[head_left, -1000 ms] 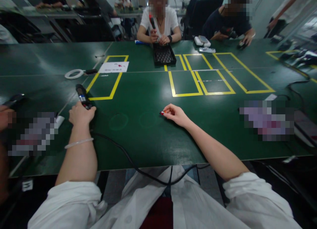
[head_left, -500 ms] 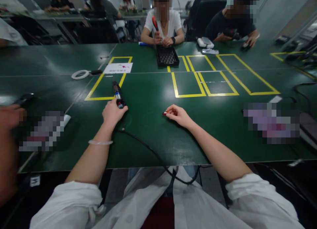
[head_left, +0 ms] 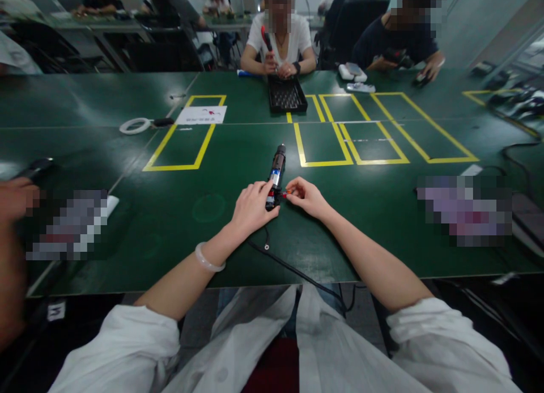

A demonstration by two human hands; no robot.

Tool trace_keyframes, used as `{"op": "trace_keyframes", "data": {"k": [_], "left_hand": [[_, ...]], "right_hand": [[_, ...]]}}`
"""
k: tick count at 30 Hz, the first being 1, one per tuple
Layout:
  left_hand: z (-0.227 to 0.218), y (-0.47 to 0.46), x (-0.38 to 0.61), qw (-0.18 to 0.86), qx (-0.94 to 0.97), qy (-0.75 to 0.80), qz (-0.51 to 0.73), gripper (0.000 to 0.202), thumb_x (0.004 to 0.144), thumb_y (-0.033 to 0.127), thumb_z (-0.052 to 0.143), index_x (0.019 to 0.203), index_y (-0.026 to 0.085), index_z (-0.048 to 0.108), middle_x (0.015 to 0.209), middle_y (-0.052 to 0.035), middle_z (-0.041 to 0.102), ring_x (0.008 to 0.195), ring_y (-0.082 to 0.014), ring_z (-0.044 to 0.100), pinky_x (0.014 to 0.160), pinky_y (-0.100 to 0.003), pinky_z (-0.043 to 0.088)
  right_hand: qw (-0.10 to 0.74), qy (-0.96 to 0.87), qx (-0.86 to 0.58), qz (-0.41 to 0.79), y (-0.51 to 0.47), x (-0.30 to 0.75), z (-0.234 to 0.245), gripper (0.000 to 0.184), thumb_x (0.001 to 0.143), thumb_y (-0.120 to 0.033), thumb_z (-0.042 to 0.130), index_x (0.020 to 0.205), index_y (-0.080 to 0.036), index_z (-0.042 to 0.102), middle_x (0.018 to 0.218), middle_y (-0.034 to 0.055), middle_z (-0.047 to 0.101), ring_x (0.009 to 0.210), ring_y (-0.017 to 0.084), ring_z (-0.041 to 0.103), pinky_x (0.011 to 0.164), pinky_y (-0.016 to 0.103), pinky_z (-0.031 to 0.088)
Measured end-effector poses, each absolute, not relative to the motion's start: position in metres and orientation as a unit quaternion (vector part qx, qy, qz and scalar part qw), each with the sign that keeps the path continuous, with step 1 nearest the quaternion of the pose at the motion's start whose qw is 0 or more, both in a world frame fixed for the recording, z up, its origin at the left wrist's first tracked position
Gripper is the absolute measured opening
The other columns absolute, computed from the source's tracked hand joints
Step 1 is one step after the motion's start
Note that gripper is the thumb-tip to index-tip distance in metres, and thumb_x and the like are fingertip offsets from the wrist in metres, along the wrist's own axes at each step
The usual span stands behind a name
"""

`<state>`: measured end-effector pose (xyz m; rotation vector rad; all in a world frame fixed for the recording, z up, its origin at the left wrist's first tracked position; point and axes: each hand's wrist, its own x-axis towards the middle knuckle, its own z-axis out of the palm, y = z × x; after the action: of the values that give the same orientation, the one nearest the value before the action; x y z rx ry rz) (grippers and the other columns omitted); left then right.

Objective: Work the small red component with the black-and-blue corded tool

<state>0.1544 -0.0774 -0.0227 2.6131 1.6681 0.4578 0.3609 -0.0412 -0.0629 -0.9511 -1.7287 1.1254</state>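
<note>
Head view: screwdriver (head_left: 276, 170) moved, perhaps touching red part (head_left: 284, 194).

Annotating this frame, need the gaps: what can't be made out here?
Head view, the only one:
Too small: small red part pinched in right hand, not identifiable.
Hidden: electric screwdriver bit, behind left hand fingers.
Blurred: left pixelated patch and right pixelated patch, contents unreadable.
Cut off: cable drops below the table edge.

- Left hand (head_left: 254, 207): palm down, fingers curled shut in a grip.
- Right hand (head_left: 306, 195): thumb and forefinger pinched together, tips just beside the left hand.
- Both forearms: bare, converging over the counter's (head_left: 238, 155) near edge.
</note>
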Motion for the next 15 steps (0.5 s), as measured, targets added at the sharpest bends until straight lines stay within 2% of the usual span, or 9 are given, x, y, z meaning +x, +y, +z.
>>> {"op": "trace_keyframes", "data": {"k": [5, 15], "left_hand": [[-0.0248, -0.0801, 0.1557, 0.009, 0.838, 0.525, 0.149, 0.068, 0.084, 0.041, 0.063, 0.145, 0.018, 0.046, 0.130, -0.0147, 0.056, 0.113, -0.0332, 0.054, 0.094, -0.044, 0.044], [-0.0262, -0.0791, 0.1557, 0.010, 0.837, 0.527, 0.145, 0.067, 0.084, 0.041, 0.062, 0.146, 0.020, 0.046, 0.129, -0.0147, 0.056, 0.113, -0.0337, 0.054, 0.093, -0.044, 0.044]], "right_hand": [[0.407, -0.714, -0.373, 0.430, -0.0421, 0.3613, -0.0622, 0.019, 0.081, -0.031, 0.065, 0.092, -0.019, 0.056, 0.079, -0.0012, 0.059, 0.061, 0.011, 0.050, 0.060, 0.026, 0.042], [0.351, -0.805, -0.369, 0.302, -0.0471, 0.3571, -0.0574, 0.007, 0.086, -0.021, 0.061, 0.092, -0.020, 0.059, 0.088, 0.0018, 0.059, 0.069, 0.014, 0.052, 0.067, 0.027, 0.043]]}}
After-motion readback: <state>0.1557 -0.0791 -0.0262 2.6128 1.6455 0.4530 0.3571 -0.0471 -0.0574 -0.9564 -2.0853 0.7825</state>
